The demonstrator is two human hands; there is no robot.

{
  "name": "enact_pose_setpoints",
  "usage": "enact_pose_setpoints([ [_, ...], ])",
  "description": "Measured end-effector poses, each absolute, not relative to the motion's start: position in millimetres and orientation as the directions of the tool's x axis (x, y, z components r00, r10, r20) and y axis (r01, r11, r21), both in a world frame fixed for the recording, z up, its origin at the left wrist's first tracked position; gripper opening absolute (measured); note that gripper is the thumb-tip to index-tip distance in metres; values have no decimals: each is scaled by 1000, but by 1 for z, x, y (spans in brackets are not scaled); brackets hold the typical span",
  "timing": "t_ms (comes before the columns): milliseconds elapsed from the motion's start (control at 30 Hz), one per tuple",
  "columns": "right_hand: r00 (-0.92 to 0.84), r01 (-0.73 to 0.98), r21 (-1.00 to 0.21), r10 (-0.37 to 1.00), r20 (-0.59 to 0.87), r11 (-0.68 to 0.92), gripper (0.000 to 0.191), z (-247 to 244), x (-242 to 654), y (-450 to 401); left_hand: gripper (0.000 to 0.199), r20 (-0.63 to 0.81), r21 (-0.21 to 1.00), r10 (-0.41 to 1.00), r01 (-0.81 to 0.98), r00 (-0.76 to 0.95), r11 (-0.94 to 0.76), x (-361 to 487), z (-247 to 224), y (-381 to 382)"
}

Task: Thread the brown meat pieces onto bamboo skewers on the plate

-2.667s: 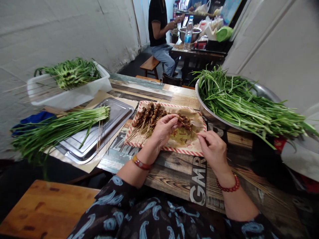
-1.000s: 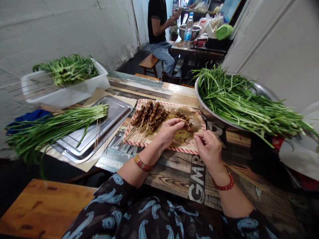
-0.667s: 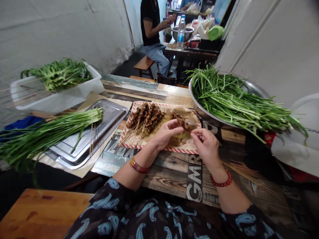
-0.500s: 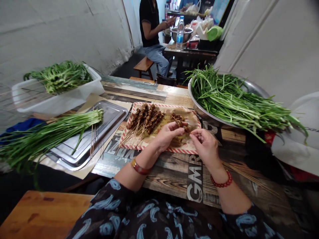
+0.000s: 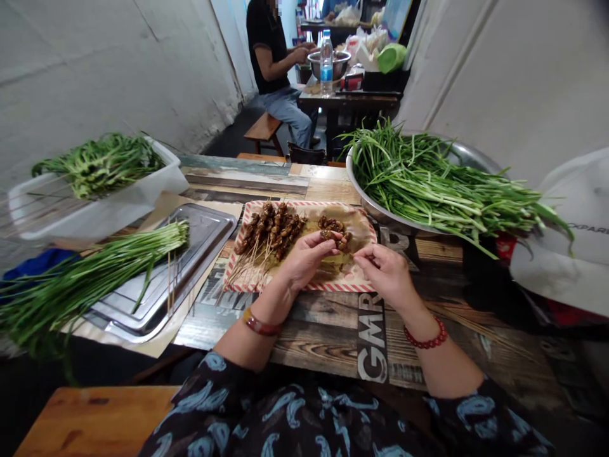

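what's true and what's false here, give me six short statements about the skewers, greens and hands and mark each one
1. The metal bowl of green stalks stands to the right of the striped tray. True.
2. The main heap of loaded skewers lies at the tray's right end. False: it lies at the left end.
3. A red beaded bracelet is on the right wrist. True.
4. The left hand rests on the metal bowl. False: it is at the brown pieces over the tray.
5. The bottle in the background has a blue cap. True.
6. The metal lid is right of the tray. False: it is left.
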State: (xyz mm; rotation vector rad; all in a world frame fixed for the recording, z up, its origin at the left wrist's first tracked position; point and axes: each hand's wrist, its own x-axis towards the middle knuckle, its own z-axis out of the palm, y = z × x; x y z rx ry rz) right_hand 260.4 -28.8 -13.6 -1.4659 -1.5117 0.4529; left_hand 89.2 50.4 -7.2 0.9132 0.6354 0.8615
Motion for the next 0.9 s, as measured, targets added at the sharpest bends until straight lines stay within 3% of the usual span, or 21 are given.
enact_pose_setpoints([
  [133, 318, 568, -806, 860, 399, 164, 13, -14, 272, -26, 45, -61, 906, 881, -345, 470, 246, 82, -5, 60],
  [267, 429, 585, -798, 778, 458, 147, 15, -14, 283, -24, 38, 15, 954, 975, -296, 220, 52, 75, -6, 72],
  [367, 447, 586, -796, 759, 474, 152, 15, -14, 286, -22, 32, 95, 987, 984, -142, 153, -73, 72, -6, 77],
  [433, 455, 586, -796, 753, 476, 150, 16, -14, 287, -22, 27, 158, 983, 970, 60, 187, -172, 73, -4, 79],
  [500, 457, 585, -797, 751, 477, 150, 16, -14, 286, -22, 23, 234, 890, 938, 332, 256, -312, 76, -1, 81],
  [633, 443, 592, -786, 744, 500, 176, 14, -12, 284, -22, 21, 244, 507, 876, 716, 415, -480, 90, 4, 87],
  [767, 410, 610, -762, 738, 536, 215, 12, -7, 280, -24, 27, 160, 244, 889, 855, 430, -457, 104, 3, 91],
  [900, 362, 612, -742, 737, 571, 274, 11, -2, 277, -28, 23, 107, 164, 905, 890, 413, -425, 110, -3, 93],
])
